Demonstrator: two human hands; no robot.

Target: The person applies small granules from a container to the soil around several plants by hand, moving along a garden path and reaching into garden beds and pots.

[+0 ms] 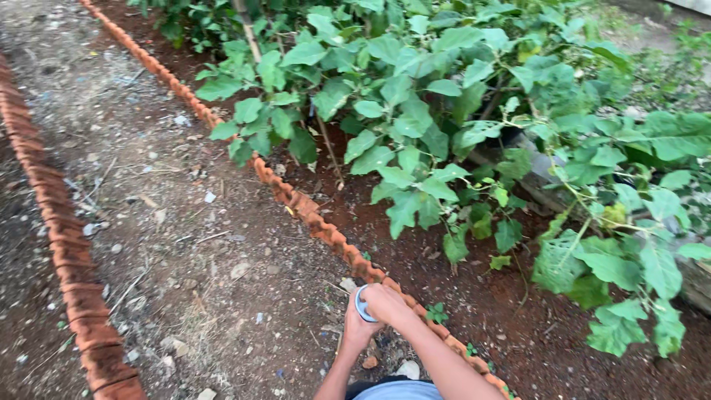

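Outdoors, on a bare dirt path [170,244] strewn with pebbles, dry twigs and scraps. Low in the middle of the view, both hands together over the ground: left hand [358,326] below and to the left, fingers curled up around the lower edge of a small round pale blue object [362,304]; right hand [386,302] closed over the same object from the right and above, covering most of it. Only a curved light-blue rim with a whitish edge visible between the two hands; kind of object not clear. Forearms reaching in from the bottom edge, right one crossing diagonally from the lower right. Between the arms at the very bottom, a patch of light blue cloth [396,390].

Just beside the right hand, a row of terracotta edging tiles [318,222], scalloped on top, running diagonally from the upper left to the lower right. Beyond that row, a bed of reddish-brown soil [481,311] with a few tiny seedlings near the border. Farther out, to the upper right, broad-leaved green plants [415,111] on thin stems, some leaves holed and yellowing. Under the foliage at the right, part of a grey stone or concrete block [548,181]. Well apart at the left edge, a second row of terracotta tiles [70,259], curving down the frame.
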